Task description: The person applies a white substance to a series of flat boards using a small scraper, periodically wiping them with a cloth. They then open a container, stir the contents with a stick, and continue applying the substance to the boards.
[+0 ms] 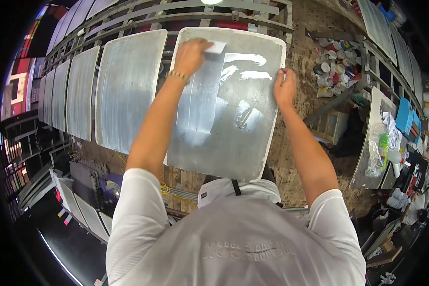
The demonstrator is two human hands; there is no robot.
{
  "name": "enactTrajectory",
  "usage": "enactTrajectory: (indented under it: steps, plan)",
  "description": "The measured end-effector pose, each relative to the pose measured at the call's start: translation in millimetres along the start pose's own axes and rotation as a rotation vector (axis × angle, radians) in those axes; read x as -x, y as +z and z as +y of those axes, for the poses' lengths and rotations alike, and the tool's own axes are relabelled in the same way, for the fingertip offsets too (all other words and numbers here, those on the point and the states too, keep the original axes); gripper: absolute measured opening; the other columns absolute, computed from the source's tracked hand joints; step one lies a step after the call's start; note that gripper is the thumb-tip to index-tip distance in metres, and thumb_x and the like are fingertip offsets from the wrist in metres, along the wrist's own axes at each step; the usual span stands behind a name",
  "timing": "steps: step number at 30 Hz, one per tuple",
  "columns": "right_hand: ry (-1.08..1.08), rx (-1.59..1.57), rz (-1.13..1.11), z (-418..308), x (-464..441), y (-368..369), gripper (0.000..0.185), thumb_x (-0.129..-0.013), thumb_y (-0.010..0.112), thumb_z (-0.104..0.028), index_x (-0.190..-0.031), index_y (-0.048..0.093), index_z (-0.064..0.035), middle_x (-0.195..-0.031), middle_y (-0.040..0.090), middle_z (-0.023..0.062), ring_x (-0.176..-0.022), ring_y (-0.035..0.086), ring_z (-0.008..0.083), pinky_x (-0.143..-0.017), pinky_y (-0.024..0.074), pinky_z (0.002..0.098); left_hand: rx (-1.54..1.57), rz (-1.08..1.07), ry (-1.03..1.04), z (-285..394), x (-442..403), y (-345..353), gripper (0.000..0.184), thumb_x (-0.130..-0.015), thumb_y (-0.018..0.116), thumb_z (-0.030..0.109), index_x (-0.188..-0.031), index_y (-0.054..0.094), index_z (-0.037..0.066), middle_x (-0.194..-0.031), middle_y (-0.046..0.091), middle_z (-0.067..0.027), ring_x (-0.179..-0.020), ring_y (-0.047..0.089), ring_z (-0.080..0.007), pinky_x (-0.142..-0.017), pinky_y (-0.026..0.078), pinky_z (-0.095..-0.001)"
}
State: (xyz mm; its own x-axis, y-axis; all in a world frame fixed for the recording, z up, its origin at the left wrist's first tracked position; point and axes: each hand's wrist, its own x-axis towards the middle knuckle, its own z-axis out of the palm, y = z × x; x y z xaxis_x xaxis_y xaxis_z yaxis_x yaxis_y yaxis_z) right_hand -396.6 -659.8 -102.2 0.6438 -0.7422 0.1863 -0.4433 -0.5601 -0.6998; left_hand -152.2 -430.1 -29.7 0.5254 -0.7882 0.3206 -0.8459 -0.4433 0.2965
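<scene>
A large grey rectangular board (224,155) with rounded corners and a whitish rim lies in front of me. My left hand (189,58) is closed on a flat white scraper (217,47) near the board's far left part. Wet white paste (245,58) sits in thick streaks right of the scraper, with thinner smears lower down. Below the scraper runs a smooth, shiny band. At the board's right edge, my right hand (285,89) has its fingers curled against the rim; its fingertips are partly hidden.
Similar grey boards (128,86) stand in a row to the left on a slatted metal frame (186,18). Several used cups and tubs (326,81) are piled on the right. Farther right, a cluttered board (369,138) holds a blue box (406,116) and a green-labelled bottle (383,145).
</scene>
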Motion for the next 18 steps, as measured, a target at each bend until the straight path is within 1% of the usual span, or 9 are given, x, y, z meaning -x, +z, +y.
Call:
enactTrajectory:
  steps: [1, 3, 7, 10, 12, 14, 16, 17, 18]
  plan:
    - [-0.043, 0.024, 0.060, 0.3, 0.5, 3.7, 0.026, -0.103, 0.050, -0.027, -0.110, 0.060, -0.0035, -0.105, 0.060, 0.0213, -0.098, 0.059, 0.0428, -0.085, 0.0467, 0.0511, 0.001, 0.001, 0.002, -8.4, -13.6, 9.1, 0.044, -0.076, 0.053, -0.009, -0.110, 0.076, 0.007, -0.115, 0.072, -0.0161, -0.102, 0.068, -0.0367, -0.094, 0.054, -0.0446]
    - [-0.038, 0.039, 0.105, 0.4, 2.8, 9.5, 0.025, -0.104, 0.050, -0.026, -0.109, 0.060, -0.0034, -0.105, 0.060, 0.0218, -0.098, 0.059, 0.0431, -0.085, 0.0466, 0.0513, -0.023, -0.017, -0.001, -16.6, -28.7, 22.0, 0.038, -0.080, 0.056, -0.002, -0.106, 0.079, 0.013, -0.110, 0.074, -0.0146, -0.102, 0.069, -0.0339, -0.092, 0.052, -0.0476]
    - [0.045, 0.042, 0.133, -2.0, 5.2, 10.5, 0.025, -0.104, 0.049, -0.025, -0.109, 0.059, -0.0028, -0.107, 0.060, 0.0222, -0.100, 0.059, 0.0428, -0.086, 0.0465, 0.0508, -0.022, 0.074, 0.011, -8.7, 18.3, 30.1, 0.039, -0.078, 0.056, -0.004, -0.106, 0.078, 0.011, -0.110, 0.075, -0.0118, -0.104, 0.069, -0.0313, -0.092, 0.052, -0.0455]
    - [-0.009, 0.005, 0.158, 3.5, 3.7, 13.5, 0.025, -0.104, 0.049, -0.025, -0.109, 0.059, -0.0027, -0.108, 0.060, 0.0217, -0.102, 0.058, 0.0424, -0.087, 0.0465, 0.0504, -0.026, 0.013, -0.026, 30.6, 74.4, -6.6, 0.040, -0.075, 0.055, -0.007, -0.105, 0.078, 0.008, -0.112, 0.074, -0.0141, -0.107, 0.069, -0.0314, -0.095, 0.052, -0.0450]
    - [0.016, 0.008, 0.148, -1.2, 2.5, 13.3, 0.025, -0.104, 0.049, -0.025, -0.109, 0.059, -0.0025, -0.108, 0.060, 0.0216, -0.102, 0.058, 0.0424, -0.087, 0.0466, 0.0503, 0.044, -0.218, -0.167, 46.6, 78.4, -38.0, 0.039, -0.075, 0.054, -0.009, -0.103, 0.078, 0.006, -0.110, 0.074, -0.0176, -0.106, 0.070, -0.0328, -0.096, 0.053, -0.0443]
    - [0.044, 0.027, 0.131, -1.0, 6.4, 11.9, 0.025, -0.104, 0.049, -0.025, -0.109, 0.059, -0.0024, -0.109, 0.060, 0.0214, -0.103, 0.058, 0.0423, -0.088, 0.0467, 0.0502, 0.108, 0.008, 0.003, 23.8, 47.9, -34.2, 0.036, -0.077, 0.055, -0.008, -0.099, 0.079, 0.005, -0.101, 0.076, -0.0153, -0.094, 0.072, -0.0343, -0.087, 0.056, -0.0438]
    - [0.065, 0.051, 0.116, 0.6, 3.9, 13.8, 0.024, -0.104, 0.049, -0.024, -0.110, 0.059, -0.0024, -0.109, 0.060, 0.0215, -0.102, 0.058, 0.0425, -0.088, 0.0467, 0.0503, 0.060, -0.016, -0.003, 6.1, 1.8, -31.3, 0.036, -0.079, 0.054, -0.006, -0.102, 0.079, 0.007, -0.103, 0.075, -0.0147, -0.094, 0.071, -0.0339, -0.086, 0.057, -0.0439]
    - [0.065, 0.055, 0.111, 0.6, 4.9, 13.7, 0.024, -0.104, 0.049, -0.024, -0.110, 0.059, -0.0024, -0.109, 0.060, 0.0215, -0.102, 0.058, 0.0425, -0.088, 0.0467, 0.0503, 0.029, 0.026, 0.021, -8.0, -16.9, -18.5, 0.036, -0.081, 0.055, -0.004, -0.103, 0.079, 0.011, -0.102, 0.075, -0.0136, -0.094, 0.071, -0.0345, -0.085, 0.056, -0.0444]
    - [0.040, 0.053, 0.127, -0.5, 5.1, 12.9, 0.024, -0.103, 0.050, -0.023, -0.110, 0.059, -0.0021, -0.109, 0.060, 0.0217, -0.102, 0.058, 0.0426, -0.088, 0.0467, 0.0503, -0.025, -0.015, 0.013, -24.5, -33.0, -5.0, 0.036, -0.081, 0.057, -0.002, -0.104, 0.080, 0.014, -0.101, 0.075, -0.0123, -0.095, 0.071, -0.0344, -0.084, 0.056, -0.0449]
